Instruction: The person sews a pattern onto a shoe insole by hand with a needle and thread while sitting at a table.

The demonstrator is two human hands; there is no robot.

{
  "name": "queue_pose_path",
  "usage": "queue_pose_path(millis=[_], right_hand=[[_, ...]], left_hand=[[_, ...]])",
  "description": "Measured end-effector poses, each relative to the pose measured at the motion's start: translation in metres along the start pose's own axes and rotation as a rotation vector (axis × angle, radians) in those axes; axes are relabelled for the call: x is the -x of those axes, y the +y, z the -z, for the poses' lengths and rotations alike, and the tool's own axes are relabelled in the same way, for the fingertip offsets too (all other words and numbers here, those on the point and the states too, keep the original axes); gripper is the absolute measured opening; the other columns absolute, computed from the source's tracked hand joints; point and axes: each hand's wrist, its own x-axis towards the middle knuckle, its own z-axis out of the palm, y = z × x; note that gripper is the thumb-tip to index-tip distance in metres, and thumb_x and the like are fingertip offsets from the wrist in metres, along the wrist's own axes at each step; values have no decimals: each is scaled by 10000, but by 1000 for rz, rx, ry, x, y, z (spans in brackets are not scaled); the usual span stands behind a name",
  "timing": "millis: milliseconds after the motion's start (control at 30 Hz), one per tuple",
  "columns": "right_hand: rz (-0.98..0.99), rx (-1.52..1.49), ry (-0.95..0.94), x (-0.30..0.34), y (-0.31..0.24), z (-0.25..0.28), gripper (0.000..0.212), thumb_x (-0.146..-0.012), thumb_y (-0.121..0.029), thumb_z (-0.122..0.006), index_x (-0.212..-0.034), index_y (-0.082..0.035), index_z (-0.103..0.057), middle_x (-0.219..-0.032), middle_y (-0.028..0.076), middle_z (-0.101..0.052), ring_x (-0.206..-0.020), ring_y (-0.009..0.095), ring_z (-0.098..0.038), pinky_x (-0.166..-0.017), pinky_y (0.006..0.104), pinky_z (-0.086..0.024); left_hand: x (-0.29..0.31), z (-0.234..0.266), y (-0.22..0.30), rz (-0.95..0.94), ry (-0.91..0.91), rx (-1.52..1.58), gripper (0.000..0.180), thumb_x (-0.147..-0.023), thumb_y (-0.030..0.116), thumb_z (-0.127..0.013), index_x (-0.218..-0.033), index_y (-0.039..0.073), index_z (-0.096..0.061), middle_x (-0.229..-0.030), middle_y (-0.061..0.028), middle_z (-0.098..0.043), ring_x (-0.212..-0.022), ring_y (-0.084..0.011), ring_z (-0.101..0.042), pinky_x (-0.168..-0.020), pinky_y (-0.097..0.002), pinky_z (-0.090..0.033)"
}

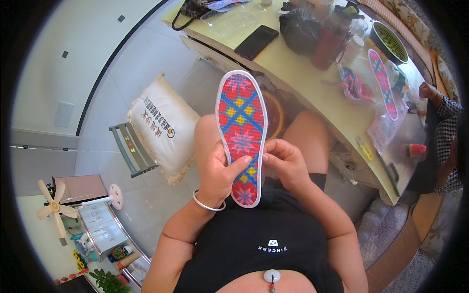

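Note:
A long embroidered insole (242, 117) with a white rim stands upright over my lap, its patterned face toward me. Red and pink flowers, blue bands and yellow diamonds cover it. My left hand (222, 171) grips the lower left side, thumb across the front and fingers behind. At the right edge, my right hand (288, 163) is closed, thumb and forefinger pinching by the rim; some of its fingertips are hidden behind the insole. No needle or thread can be made out. A matching insole (383, 85) lies on the table to the right.
The yellowish table (303, 83) holds a black phone (256, 42), a dark plastic bag (299, 30), a basket of green fruit (389, 41) and yellow-handled scissors (364, 147). Another person's hand (427, 93) is at its right side. A cushion (163, 129) rests on a low chair at left.

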Motion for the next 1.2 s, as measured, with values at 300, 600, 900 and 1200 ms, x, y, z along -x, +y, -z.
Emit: queue_pose_path(millis=[300,600,900,1200], right_hand=[[848,1083,89,-7,-30,-14,158,-763,-3,-729,-905,-67,-700,-1132,126,-637,-977,224,-593,-700,310,-478],[1047,-504,298,93,-209,121,125,-908,-27,-594,-1031,-7,-586,-924,106,-618,-882,225,-589,-774,384,-500],[1175,596,865,96,-206,149,173,-916,-82,-576,-1055,21,-572,-822,75,-601,-738,152,-556,-667,258,-471],[687,1054,194,0,-51,-22,152,-753,20,-694,-889,-35,-658,-733,110,-622,-654,293,-624,-576,362,-501]], left_hand=[[3,-2,-3,-112,-6,-263,342,-883,-16,-625,-1218,-22,-557,-1171,-100,-651,-1066,-176,-625,-953,-324,-481],[-31,129,14,-553,612,-1127,278,-828,33,-641,-1089,-56,-608,-959,-227,-665,-874,-397,-640,-797,-431,-498],[-25,102,13,-386,474,-432,240,-863,-18,-650,-1102,-21,-628,-1035,-53,-685,-906,-109,-637,-825,-278,-511],[-4,14,9,-230,130,-283,276,-824,-45,-684,-1094,-18,-637,-1022,-86,-698,-901,-132,-655,-852,-287,-515]])
